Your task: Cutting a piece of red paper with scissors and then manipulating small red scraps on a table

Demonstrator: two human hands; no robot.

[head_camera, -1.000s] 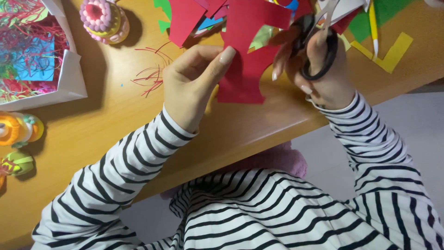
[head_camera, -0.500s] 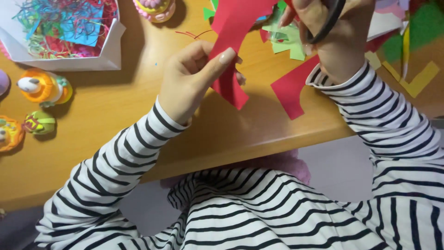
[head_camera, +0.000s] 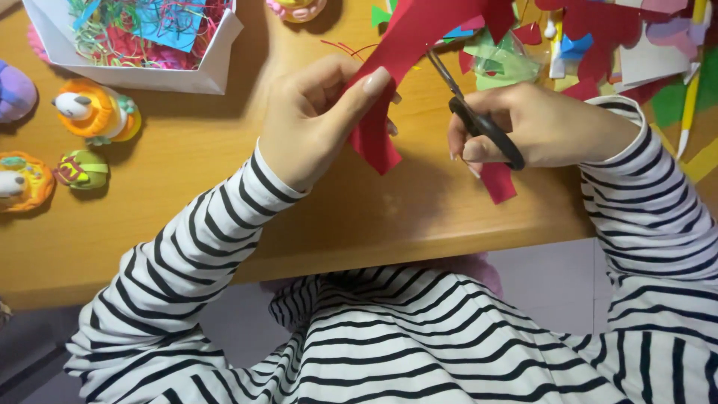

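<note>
The left hand, coming up from a striped sleeve at lower left, is curled with its thumb pressed flat against a red paper sheet, pinching the sheet between thumb and fingers near the top centre of the frame. The right hand enters from the right with the wrist bent inward, its fingers closed through the black handles of a pair of scissors. The scissors' long axis runs diagonally, blades pointing to the upper left and meeting the right edge of the red sheet. The sheet itself runs from its lower end just below the left hand up and to the right, toward the top edge.

In the upper left of the frame a white box stands on the wooden bench, holding tangled coloured paper strips and a blue scrap. Small painted figures stand at the left edge. Cut paper scraps lie at upper right.
</note>
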